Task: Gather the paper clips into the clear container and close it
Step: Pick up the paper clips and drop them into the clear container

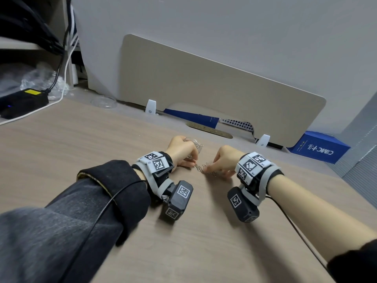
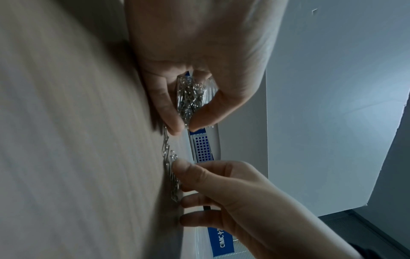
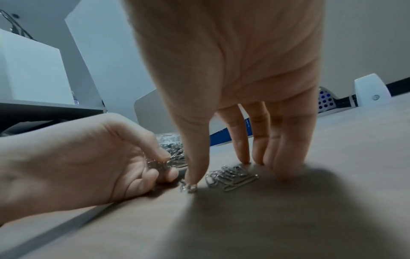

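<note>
My left hand (image 1: 184,155) rests on the wooden desk and grips a small clear container (image 2: 190,98), tilted on its side and holding several silver paper clips. Its thumb and fingers curl round the container (image 3: 172,149). Loose paper clips (image 1: 203,168) lie on the desk between the two hands. My right hand (image 1: 217,170) stands over them with fingers straight down on the desk. Its thumb tip presses one clip (image 3: 188,187), and a small heap of clips (image 3: 230,175) lies between thumb and fingers. A clear round lid (image 1: 104,102) lies far back on the left.
A beige divider panel (image 1: 204,84) stands along the desk's back edge with white clamps (image 1: 150,106). A blue box (image 1: 318,148) sits at the right beyond the edge. A black power unit (image 1: 22,103) with cables lies at the far left.
</note>
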Demonstrator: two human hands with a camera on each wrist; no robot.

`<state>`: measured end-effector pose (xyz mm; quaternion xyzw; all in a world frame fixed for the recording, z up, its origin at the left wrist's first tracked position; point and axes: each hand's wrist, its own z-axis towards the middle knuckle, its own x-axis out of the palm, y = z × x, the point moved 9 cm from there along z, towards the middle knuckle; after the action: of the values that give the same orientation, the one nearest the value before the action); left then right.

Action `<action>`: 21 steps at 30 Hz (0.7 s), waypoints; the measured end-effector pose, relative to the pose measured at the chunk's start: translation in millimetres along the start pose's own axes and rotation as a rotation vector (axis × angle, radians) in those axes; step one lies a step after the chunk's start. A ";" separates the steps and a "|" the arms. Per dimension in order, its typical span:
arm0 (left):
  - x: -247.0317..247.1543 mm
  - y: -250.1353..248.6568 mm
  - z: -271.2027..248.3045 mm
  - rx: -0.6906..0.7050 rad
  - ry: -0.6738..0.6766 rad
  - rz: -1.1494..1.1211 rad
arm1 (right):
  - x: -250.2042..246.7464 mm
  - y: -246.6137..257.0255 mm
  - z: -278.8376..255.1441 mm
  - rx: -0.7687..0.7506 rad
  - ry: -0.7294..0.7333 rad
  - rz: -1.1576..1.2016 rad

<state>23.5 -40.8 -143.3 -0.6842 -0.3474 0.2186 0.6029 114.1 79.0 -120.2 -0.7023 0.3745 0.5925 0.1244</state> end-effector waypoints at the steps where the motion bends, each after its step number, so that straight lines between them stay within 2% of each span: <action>1: -0.2 -0.1 -0.2 -0.001 0.000 0.000 | 0.6 3.4 0.0 -0.007 -0.013 -0.008; 5: -0.3 0.1 -0.3 -0.004 0.006 -0.001 | 1.0 10.2 4.7 -0.024 -0.072 0.004; 15: 0.2 0.1 0.1 -0.001 0.015 0.004 | -1.6 9.5 8.8 -0.020 -0.091 0.012; 21: 1.3 0.8 2.1 -0.007 0.021 0.021 | -0.1 -5.0 10.2 0.017 -0.088 0.157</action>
<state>23.0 -38.5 -144.3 -0.6920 -0.3347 0.2167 0.6018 109.9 88.8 -124.2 -0.6431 0.4274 0.6275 0.0999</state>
